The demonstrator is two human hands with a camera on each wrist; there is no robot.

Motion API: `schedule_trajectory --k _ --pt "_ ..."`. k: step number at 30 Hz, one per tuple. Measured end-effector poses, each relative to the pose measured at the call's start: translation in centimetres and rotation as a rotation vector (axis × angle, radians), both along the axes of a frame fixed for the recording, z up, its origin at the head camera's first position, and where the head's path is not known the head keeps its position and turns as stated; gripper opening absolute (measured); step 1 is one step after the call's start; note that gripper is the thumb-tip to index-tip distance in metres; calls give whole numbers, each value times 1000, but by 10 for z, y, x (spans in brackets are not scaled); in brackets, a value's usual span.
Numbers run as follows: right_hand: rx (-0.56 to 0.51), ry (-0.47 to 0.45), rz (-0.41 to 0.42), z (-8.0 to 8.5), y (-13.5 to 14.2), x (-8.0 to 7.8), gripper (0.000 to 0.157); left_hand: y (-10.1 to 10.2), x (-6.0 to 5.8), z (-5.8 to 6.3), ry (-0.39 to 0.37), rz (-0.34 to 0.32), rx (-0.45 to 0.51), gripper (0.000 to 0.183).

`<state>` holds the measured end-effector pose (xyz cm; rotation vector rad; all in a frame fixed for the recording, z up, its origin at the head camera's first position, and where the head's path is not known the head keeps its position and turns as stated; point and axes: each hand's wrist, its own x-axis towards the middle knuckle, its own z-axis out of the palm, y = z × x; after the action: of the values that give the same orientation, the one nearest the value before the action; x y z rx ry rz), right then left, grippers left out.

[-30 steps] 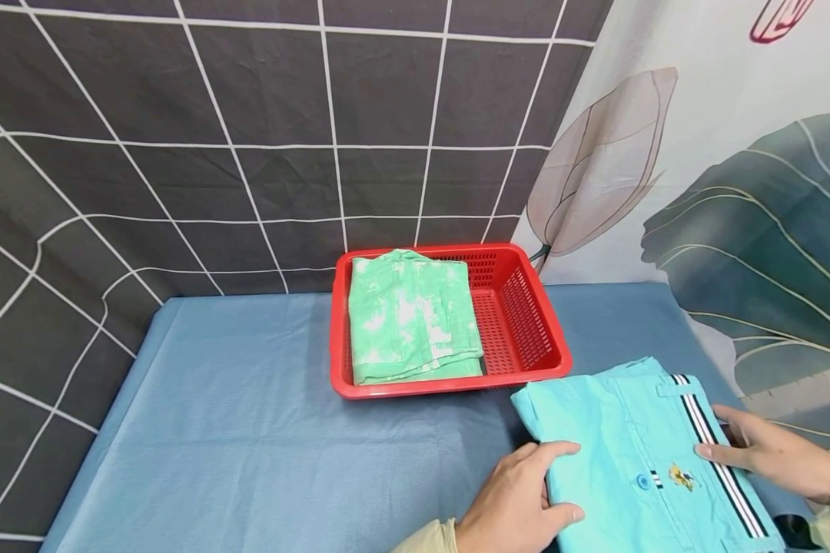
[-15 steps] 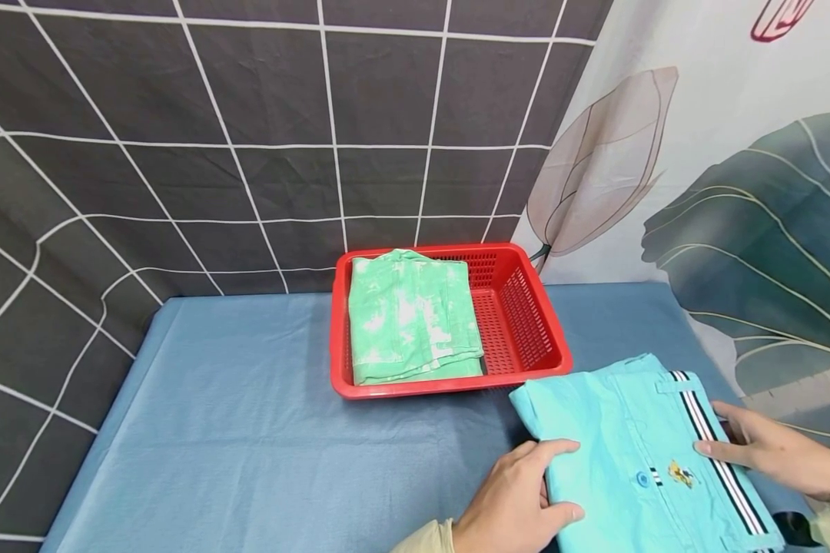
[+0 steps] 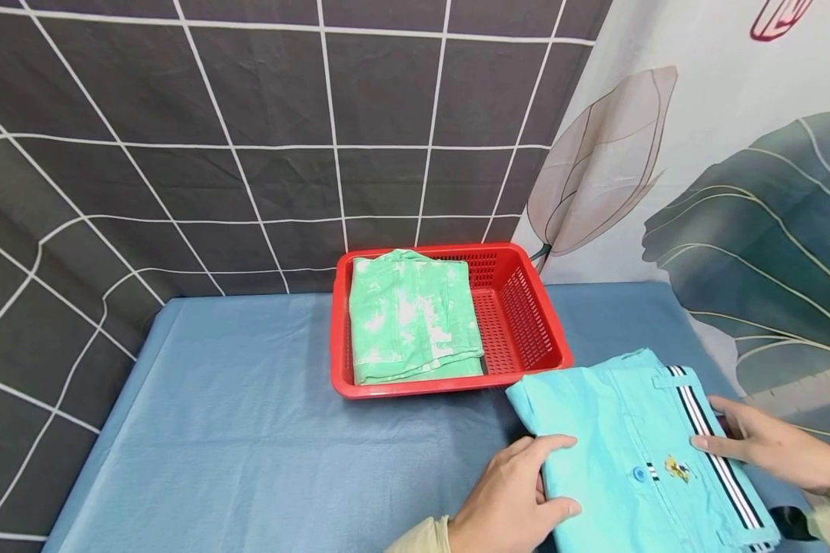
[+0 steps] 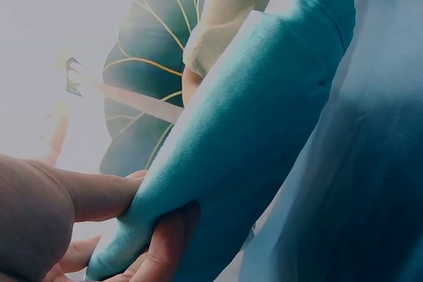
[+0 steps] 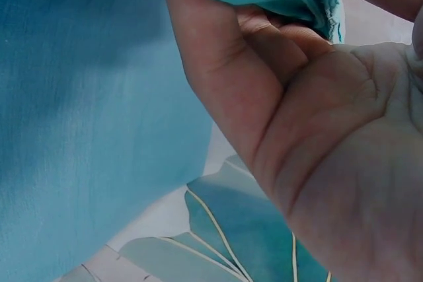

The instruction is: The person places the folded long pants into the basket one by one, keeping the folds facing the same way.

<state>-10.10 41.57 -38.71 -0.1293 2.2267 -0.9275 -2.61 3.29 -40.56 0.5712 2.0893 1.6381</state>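
A folded pair of turquoise pants (image 3: pixel 605 453) is held at the lower right of the head view. It has a black-and-white striped waistband, a blue button and a small yellow emblem. My left hand (image 3: pixel 505 495) grips its left folded edge, thumb on top and fingers beneath. At the waistband side my right hand (image 3: pixel 768 445) pinches the cloth, with the thumb on the stripe and the other fingers underneath. In the right wrist view the fingers (image 5: pixel 211 51) reach under the fabric, which hangs above the blue surface. Both wrist views show only part of the pants.
A red plastic basket (image 3: pixel 449 390) stands at the back of the blue-covered table (image 3: pixel 235 430). Folded green-and-white cloth (image 3: pixel 408 315) lies in its left part. A dark grid-patterned curtain (image 3: pixel 277 100) and a white leaf-print curtain (image 3: pixel 705 92) hang behind the table.
Both hands and the pants have shifted slightly to the left and upward in the head view. The grips look the same, and the basket has not moved.
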Motion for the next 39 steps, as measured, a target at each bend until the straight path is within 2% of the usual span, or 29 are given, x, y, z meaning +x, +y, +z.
schedule_trajectory --k 3,6,10,17,25,28,39 --pt "-68 -40 -1 0 2 -1 68 0 0 1 9 4 1 55" --pt "-92 -56 -5 0 3 -1 68 0 0 1 15 11 -2 55" --pt "-87 -47 -3 0 2 -1 67 -1 0 3 16 20 -9 55" --pt "2 26 19 1 0 0 67 -2 0 5 7 19 -7 55" --pt "-47 -20 10 4 -2 -1 67 -5 1 6 9 12 9 54" --pt "-21 -6 14 6 -4 -1 66 -5 1 7 17 10 5 55" --pt "-58 -11 21 7 -1 2 65 -5 3 10 24 7 -5 55"
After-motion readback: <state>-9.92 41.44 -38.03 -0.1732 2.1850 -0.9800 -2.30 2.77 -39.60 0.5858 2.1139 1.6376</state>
